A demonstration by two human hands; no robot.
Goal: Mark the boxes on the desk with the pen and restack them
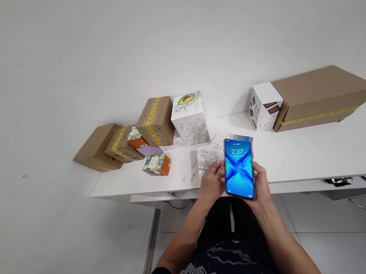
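Note:
A smartphone (240, 170) with a lit blue screen reading 2:37 is held upright before me, over the front edge of the table. My right hand (261, 187) grips its right side, with part of the fingers hidden behind it. Curled fingers of my left hand (213, 179) press against the phone's left edge. Just beyond the left hand, a white box with printed text (208, 156) sits on the table, partly covered by the hand.
On the white table (306, 153), a white avocado box (195, 118), taped brown cartons (157, 121) and a small orange-green box (157, 164) stand left. To the right, a white chocolate-print box (265, 107) adjoins a long brown carton (322, 102). A wall runs behind.

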